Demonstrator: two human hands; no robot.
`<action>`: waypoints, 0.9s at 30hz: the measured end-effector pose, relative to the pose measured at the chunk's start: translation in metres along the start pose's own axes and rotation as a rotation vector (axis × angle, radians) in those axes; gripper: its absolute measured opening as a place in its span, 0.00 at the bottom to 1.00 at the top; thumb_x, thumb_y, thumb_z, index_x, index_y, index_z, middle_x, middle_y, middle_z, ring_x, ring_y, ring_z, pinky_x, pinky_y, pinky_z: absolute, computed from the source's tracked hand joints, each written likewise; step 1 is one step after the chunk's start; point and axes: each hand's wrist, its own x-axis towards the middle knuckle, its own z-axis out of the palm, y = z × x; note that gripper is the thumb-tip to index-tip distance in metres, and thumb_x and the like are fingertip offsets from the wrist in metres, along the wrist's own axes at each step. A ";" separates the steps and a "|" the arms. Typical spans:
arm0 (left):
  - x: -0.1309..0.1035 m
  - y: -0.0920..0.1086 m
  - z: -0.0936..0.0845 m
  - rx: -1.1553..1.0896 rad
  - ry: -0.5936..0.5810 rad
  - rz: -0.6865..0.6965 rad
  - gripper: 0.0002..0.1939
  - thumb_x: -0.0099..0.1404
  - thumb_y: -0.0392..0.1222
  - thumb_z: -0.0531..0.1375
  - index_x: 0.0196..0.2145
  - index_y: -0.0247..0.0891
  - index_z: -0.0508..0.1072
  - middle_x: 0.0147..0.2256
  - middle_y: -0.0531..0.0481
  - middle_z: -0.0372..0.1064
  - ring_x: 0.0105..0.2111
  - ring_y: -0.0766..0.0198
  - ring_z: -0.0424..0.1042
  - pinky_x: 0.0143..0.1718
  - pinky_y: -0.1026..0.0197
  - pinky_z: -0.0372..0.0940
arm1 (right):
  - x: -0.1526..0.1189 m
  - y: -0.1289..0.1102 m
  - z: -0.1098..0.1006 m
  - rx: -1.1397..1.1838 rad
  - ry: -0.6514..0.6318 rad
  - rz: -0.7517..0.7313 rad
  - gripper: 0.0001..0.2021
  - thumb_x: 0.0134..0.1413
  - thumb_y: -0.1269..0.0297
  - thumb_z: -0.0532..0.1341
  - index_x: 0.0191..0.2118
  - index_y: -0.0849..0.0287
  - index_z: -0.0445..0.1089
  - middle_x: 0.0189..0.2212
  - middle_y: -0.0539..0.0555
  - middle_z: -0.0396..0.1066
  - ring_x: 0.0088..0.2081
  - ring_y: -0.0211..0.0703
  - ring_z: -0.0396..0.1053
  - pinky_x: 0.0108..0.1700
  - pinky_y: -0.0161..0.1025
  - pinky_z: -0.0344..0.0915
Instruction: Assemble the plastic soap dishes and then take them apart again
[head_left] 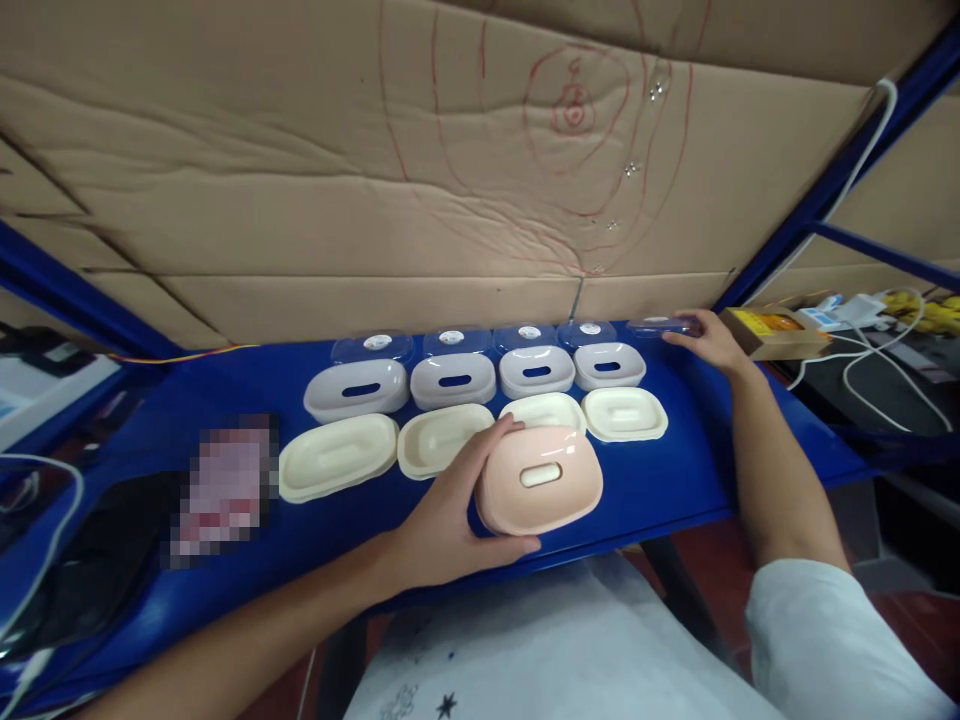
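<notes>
My left hand is closed around a pink soap box, thumb along its near edge and fingers at its far left. A slot in its top shows a cream-coloured piece inside. At the back right, my right hand pinches the end of a clear plastic lid. Left of that lid stands a row of several clear lids with round white stickers. In front of them sit whitish slotted soap dishes. Nearest me is a row of cream trays, one partly hidden behind the pink box.
A blue table carries everything, with a cardboard wall behind. On the left lie a blurred-out item and a black object with a white cable. An open cardboard box stands right of my right hand, beside more cables.
</notes>
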 end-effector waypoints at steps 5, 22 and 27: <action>0.002 -0.004 0.003 0.007 -0.137 0.015 0.62 0.62 0.51 0.79 0.80 0.57 0.46 0.75 0.39 0.58 0.74 0.37 0.63 0.74 0.35 0.60 | 0.003 0.023 0.007 -0.101 -0.096 0.020 0.32 0.49 0.44 0.73 0.58 0.53 0.77 0.60 0.63 0.79 0.60 0.68 0.75 0.66 0.68 0.69; 0.007 -0.006 -0.004 -0.167 0.011 -0.063 0.53 0.64 0.60 0.77 0.77 0.53 0.55 0.71 0.39 0.63 0.69 0.37 0.67 0.71 0.36 0.63 | -0.059 -0.118 0.027 -0.014 -0.138 -0.392 0.32 0.75 0.38 0.50 0.74 0.45 0.64 0.70 0.58 0.70 0.68 0.59 0.71 0.71 0.62 0.68; 0.012 -0.009 -0.011 -0.176 0.166 -0.080 0.48 0.68 0.62 0.73 0.75 0.52 0.56 0.69 0.40 0.65 0.66 0.41 0.70 0.68 0.39 0.67 | -0.159 -0.200 0.051 0.220 -0.775 -0.899 0.51 0.68 0.35 0.65 0.84 0.42 0.39 0.83 0.58 0.46 0.81 0.62 0.50 0.78 0.62 0.56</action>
